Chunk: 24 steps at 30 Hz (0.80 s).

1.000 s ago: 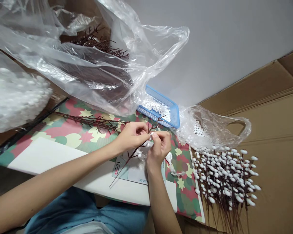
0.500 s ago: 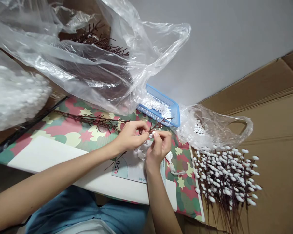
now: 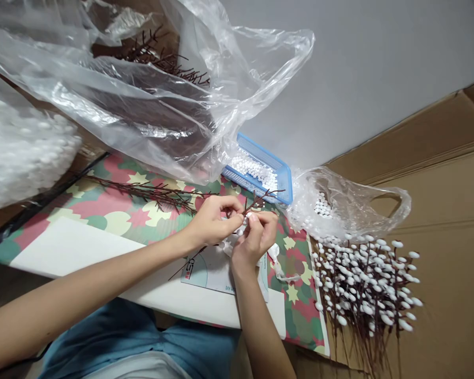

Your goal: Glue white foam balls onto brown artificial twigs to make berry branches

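1. As we look down through the head camera, our left hand (image 3: 211, 223) and right hand (image 3: 256, 242) meet just above a printed leaflet (image 3: 209, 276), our forearms reaching in from the lower left and from below.
2. Between them we hold a thin brown artificial twig (image 3: 189, 261), slanting across the leaflet with its forked tip sticking out past our hands toward a blue plastic basket (image 3: 256, 181).
3. Our left fingers (image 3: 225, 210) curl around the twig, while our right thumb and forefinger (image 3: 253, 218) press together, pinching a white foam bud (image 3: 246, 216) at the twig.
4. Several loose white foam pieces (image 3: 229, 247) sit under our hands, and a curled white strip (image 3: 275, 260) lies just beyond our right wrist.
5. The leaflet rests on a white board (image 3: 82, 252) laid over patterned paper (image 3: 114, 210), and a second brown twig (image 3: 154, 192) lies on that paper to the left.
6. White beads (image 3: 255, 171) fill the basket, which touches a clear plastic bag (image 3: 142, 105) holding brown twigs. A smaller clear bag (image 3: 339, 208) holds more beads.
7. A bunch of budded stems (image 3: 363, 284) lies on flattened cardboard (image 3: 430, 210) to the right, and a mound of white buds (image 3: 19, 152) sits at the far left.
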Each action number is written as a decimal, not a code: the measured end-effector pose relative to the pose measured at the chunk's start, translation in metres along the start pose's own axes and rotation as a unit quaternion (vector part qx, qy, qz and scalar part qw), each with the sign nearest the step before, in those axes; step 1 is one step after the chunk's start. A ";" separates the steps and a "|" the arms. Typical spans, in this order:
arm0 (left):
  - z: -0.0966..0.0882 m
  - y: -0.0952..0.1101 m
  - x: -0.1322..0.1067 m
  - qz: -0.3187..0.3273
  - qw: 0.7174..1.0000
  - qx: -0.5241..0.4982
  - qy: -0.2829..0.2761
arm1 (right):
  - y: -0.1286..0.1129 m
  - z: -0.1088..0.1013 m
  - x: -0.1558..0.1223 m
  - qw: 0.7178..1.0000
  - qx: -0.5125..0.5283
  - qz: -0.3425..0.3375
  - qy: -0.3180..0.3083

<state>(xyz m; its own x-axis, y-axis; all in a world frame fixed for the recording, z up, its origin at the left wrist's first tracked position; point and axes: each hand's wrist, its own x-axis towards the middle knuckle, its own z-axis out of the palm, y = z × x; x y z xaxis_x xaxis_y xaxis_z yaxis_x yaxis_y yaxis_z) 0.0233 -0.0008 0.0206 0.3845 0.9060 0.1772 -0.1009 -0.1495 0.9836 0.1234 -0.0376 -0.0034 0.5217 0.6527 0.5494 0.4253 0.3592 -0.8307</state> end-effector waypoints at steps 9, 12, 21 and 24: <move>-0.002 0.003 0.001 -0.012 0.999 -0.038 -0.008 | -0.001 -0.001 0.003 1.000 0.008 -0.012 -0.010; -0.004 0.005 0.004 -0.036 0.996 -0.077 -0.017 | 0.001 -0.007 0.009 1.000 -0.003 -0.011 -0.028; -0.008 0.006 0.008 -0.084 0.980 -0.177 -0.045 | 0.012 -0.036 0.037 0.950 0.103 0.162 -0.248; -0.007 0.005 0.008 -0.091 0.977 -0.182 -0.059 | 0.014 -0.038 0.039 0.945 0.115 0.171 -0.255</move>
<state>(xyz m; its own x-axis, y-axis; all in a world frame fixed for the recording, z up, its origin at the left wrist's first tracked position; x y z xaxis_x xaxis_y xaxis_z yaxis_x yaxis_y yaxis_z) 0.0191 0.0087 0.0262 0.5279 0.8490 0.0242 -0.3321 0.1802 0.9259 0.1783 -0.0326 0.0101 0.1505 0.9723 0.1788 0.0928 0.1662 -0.9817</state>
